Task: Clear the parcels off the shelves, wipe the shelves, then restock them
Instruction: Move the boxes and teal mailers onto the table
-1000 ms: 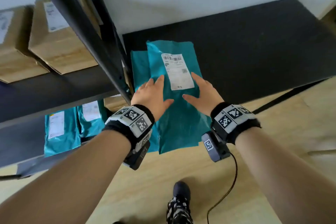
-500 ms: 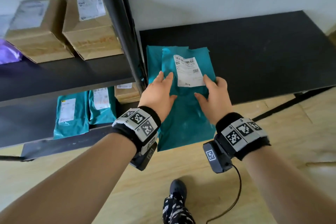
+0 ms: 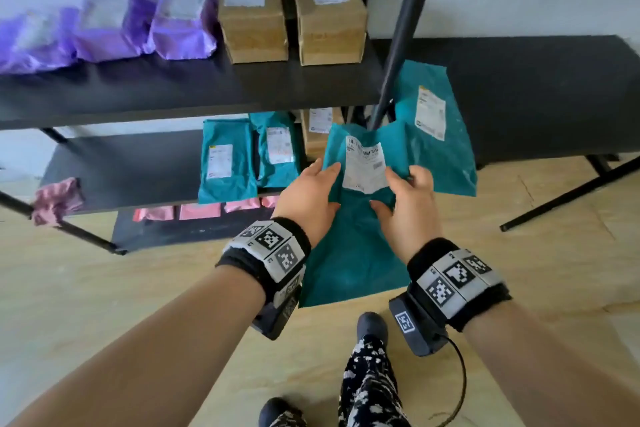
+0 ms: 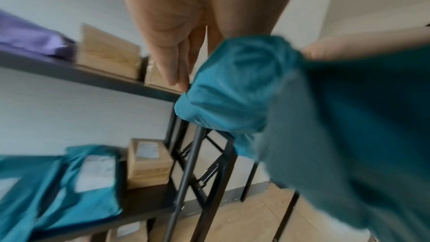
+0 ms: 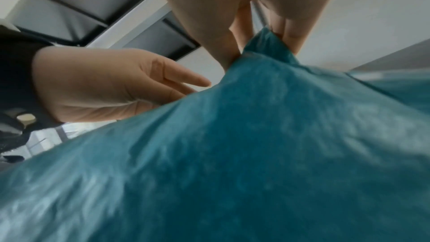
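I hold a teal parcel (image 3: 353,253) with a white label in the air between the shelf unit and the black table (image 3: 540,87). My right hand (image 3: 405,198) pinches its crumpled right side between thumb and fingers (image 5: 235,51). My left hand (image 3: 311,194) lies at its left edge, fingers (image 4: 177,73) straight against the plastic and thumb on top. A second teal parcel (image 3: 436,135) lies flat on the table behind it. The parcel's lower half hangs toward the floor.
The shelf unit holds purple bags (image 3: 104,28) and two cardboard boxes (image 3: 291,14) on top, teal parcels (image 3: 228,163) and a box below, pink parcels (image 3: 201,211) lowest. A pink cloth (image 3: 57,199) hangs on the left frame. A black post (image 3: 398,45) stands just behind the held parcel.
The upper teal parcel has come up off the one beneath it and toward me. My right hand has curled into a pinch. The view has pulled back and swung left.
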Motion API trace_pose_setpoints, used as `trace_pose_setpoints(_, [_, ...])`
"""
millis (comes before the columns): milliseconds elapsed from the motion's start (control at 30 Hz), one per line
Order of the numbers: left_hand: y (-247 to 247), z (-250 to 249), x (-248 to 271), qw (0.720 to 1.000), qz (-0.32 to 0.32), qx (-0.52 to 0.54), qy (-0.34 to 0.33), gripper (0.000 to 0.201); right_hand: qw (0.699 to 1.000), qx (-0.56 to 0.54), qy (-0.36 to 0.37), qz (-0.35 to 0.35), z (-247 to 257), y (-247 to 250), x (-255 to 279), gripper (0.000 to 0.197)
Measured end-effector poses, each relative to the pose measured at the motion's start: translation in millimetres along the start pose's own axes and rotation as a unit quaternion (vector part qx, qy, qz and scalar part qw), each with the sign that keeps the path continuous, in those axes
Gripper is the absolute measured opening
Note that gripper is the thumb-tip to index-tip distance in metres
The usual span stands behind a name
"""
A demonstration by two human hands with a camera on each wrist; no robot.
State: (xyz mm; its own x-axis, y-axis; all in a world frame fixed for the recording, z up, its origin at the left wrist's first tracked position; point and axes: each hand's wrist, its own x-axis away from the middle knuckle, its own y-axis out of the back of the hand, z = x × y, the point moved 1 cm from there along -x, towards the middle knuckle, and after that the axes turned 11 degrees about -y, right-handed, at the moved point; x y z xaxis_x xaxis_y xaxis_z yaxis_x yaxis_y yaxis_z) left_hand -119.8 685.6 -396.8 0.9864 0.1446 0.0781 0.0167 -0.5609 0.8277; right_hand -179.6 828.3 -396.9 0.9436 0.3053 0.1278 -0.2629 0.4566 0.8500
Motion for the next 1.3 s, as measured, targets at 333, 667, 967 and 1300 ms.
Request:
trace_pose_setpoints(333, [23, 165, 103, 0.975, -0.035, 0.12, 0.186, 0.069, 0.984, 0.051, 0.078, 0.153, 116, -147, 21, 0.052])
trace_pose_setpoints(667, [26, 368, 64, 0.951, -0.073, 0.129, 0.273, 0.079, 0.963, 0.017, 0.104, 0.247, 203, -340, -69, 0.054])
trace_pose_setpoints(967, [-5, 553, 0, 0.972, -0.083, 0.022, 0.221, 0.083, 0.971, -0.016, 0.083, 0.223, 249, -511, -151, 0.06])
trace_pose_setpoints(1300, [-26, 643, -46, 0.976, 0.033, -0.08, 0.202, 0.09, 0.965, 0.178, 0.116, 0.151, 277, -579, -207, 0.075])
